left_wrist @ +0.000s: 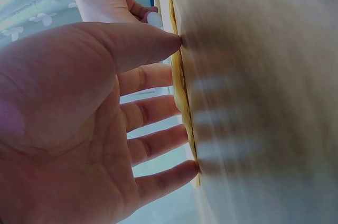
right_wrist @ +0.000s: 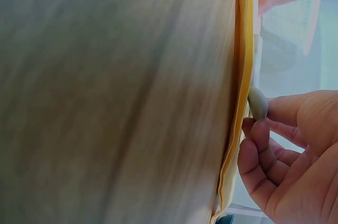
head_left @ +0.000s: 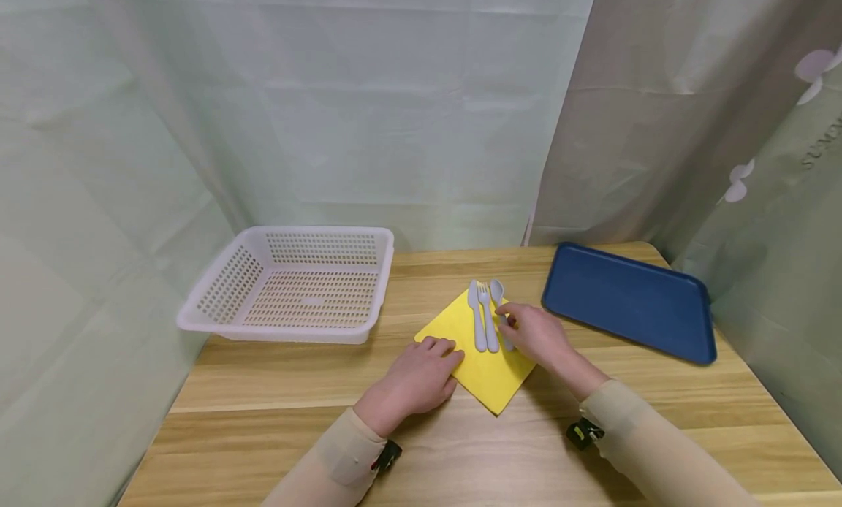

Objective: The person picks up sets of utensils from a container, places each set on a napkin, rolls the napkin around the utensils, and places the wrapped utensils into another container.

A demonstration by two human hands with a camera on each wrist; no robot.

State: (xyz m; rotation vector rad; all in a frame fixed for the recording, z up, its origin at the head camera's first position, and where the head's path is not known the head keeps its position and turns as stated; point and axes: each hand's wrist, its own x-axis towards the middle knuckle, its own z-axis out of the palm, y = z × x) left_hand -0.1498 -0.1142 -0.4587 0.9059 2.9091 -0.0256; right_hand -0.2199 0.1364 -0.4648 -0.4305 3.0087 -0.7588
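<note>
A folded yellow napkin (head_left: 495, 390) lies turned like a diamond on the table, bearing a grey knife (head_left: 476, 318), a fork (head_left: 489, 324) and a spoon (head_left: 496, 292) side by side. My left hand (head_left: 421, 375) rests at the napkin's left edge, its extended fingertips (left_wrist: 182, 170) touching it. On the other side, my right hand (head_left: 538, 337) pinches the spoon's handle between thumb and fingers, covering part of it. In the right wrist view the rounded handle end of the spoon (right_wrist: 257, 103) shows between thumb and fingers, right at the napkin.
At the back left of the wooden table (head_left: 276, 390) stands a white perforated plastic basket (head_left: 283, 333). A dark blue tray (head_left: 628, 302) lies at the back right. Pale curtains (head_left: 395, 112) hang behind and along both sides.
</note>
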